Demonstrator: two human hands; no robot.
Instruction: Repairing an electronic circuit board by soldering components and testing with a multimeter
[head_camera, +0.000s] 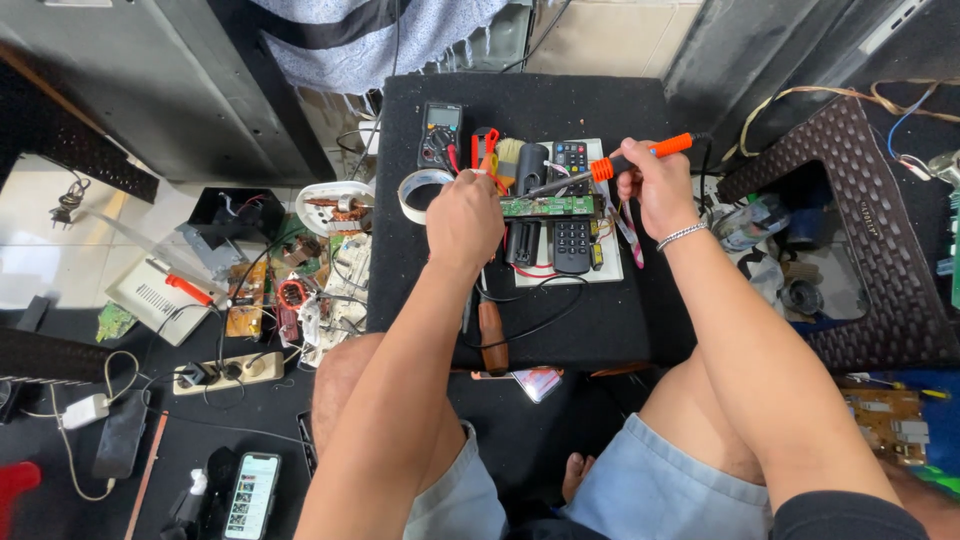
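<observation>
While the right hand (655, 185) is closed around the orange handle of a soldering iron (610, 165), the iron's dark shaft slants down to the left so that its tip meets the green circuit board (548, 206). That board is a long, narrow strip, green with small pale parts dotted along it, and it lies crosswise over a black remote control (572, 230) on a white tray (612, 268), near the middle of the black work mat (600, 320). The left hand (465, 220) is curled shut at the board's left end, pinching it or something thin against it; what exactly the fingers hold is hidden. Just behind that hand sit a roll of tape (420, 190) and a multimeter (440, 135). A wooden-handled screwdriver (492, 335) lies below the hand on the mat.
</observation>
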